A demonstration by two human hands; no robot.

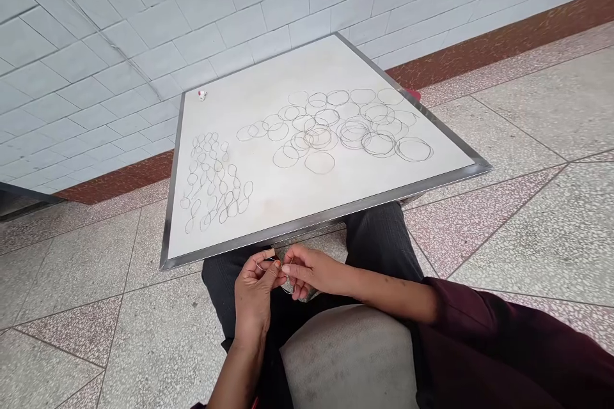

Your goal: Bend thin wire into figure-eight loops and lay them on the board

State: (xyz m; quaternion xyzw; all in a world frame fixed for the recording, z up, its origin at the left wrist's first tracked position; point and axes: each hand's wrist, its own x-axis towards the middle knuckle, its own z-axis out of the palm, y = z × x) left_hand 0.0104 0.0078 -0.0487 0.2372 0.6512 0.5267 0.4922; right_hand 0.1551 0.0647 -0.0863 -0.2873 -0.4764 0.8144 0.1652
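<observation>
Below the table's near edge, over my lap, my left hand (pixel 255 294) and my right hand (pixel 319 271) meet fingertip to fingertip. Both pinch one thin wire loop (pixel 259 264), part of which curves out past the left thumb and part below the right fingers. The pinched middle of the wire is mostly covered by fingertips. A tan strip like tape (pixel 270 253) wraps a left fingertip. On the white table (pixel 268 208), round wire rings (pixel 320 163) lie overlapping at the centre and right. Several smaller figure-eight wire pieces (pixel 193 217) lie spread at the left.
A grey metal rim (pixel 326 223) borders the table, between the hands and the rings. Near the far left corner sits a small white and red object (pixel 202 96). A tiled wall (pixel 268 13) stands behind the table, and speckled floor (pixel 518 230) surrounds it.
</observation>
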